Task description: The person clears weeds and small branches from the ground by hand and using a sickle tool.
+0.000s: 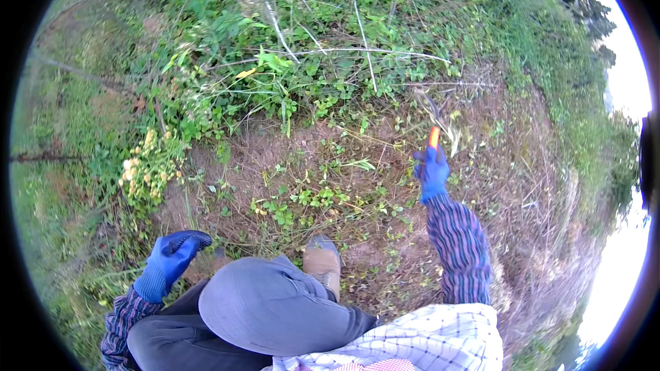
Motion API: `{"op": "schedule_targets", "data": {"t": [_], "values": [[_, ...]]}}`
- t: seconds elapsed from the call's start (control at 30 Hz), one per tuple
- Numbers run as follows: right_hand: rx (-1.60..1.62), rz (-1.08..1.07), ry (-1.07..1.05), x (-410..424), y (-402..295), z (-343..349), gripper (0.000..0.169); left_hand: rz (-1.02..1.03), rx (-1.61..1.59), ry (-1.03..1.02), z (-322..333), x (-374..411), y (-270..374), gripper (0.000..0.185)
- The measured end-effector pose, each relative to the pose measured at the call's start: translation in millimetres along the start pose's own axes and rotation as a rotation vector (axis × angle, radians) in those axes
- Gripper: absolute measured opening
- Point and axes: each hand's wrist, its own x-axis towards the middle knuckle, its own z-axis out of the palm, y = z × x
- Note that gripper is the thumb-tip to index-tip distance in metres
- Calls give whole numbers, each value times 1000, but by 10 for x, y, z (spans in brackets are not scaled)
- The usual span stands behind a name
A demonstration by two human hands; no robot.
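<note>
My right hand (432,170), in a blue glove, grips the orange handle (434,137) of a hand tool. Its dark blade (432,105) points away from me over the ground and is blurred, so its exact shape cannot be told. Pale dry leaves (454,136) hang or lie right beside the blade. At lower left, my left hand (172,257) is held beside my knee in a matching glove. Its fingers are curled in against the thumb, and no object shows in it.
Low green plants (319,198) grow in patches on the brown soil (289,149). Thin bare branches (361,50) cross the denser weeds ahead. A clump of cream flowers (149,167) stands at left. My boot (322,263) is planted below my bent knee (258,304).
</note>
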Motion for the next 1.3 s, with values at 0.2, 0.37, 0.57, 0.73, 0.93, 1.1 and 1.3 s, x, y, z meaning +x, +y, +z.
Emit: {"op": "schedule_targets", "data": {"t": [0.2, 0.37, 0.57, 0.73, 0.93, 1.1, 1.3], "values": [[258, 246, -6, 883, 475, 1280, 20, -14, -156, -78, -147, 380, -231, 32], [226, 257, 127, 629, 717, 1902, 22, -8, -113, -49, -296, 356, -303, 27], [135, 175, -54, -159, 752, 1657, 23, -77, -294, 44, -368, 202, -893, 28], [-13, 162, -21, -173, 840, 1521, 23, -1, -129, -81, -414, 180, -684, 31], [-65, -19, -80, 914, 897, 1357, 30, -15, -133, -36, -367, 261, -636, 26], [-707, -161, 247, 1311, 1058, 1131, 28, 72, -131, -180, -209, 630, -545, 26], [-51, 170, -56, -599, 730, 1367, 23, 70, -108, -146, -251, 547, -434, 26]]}}
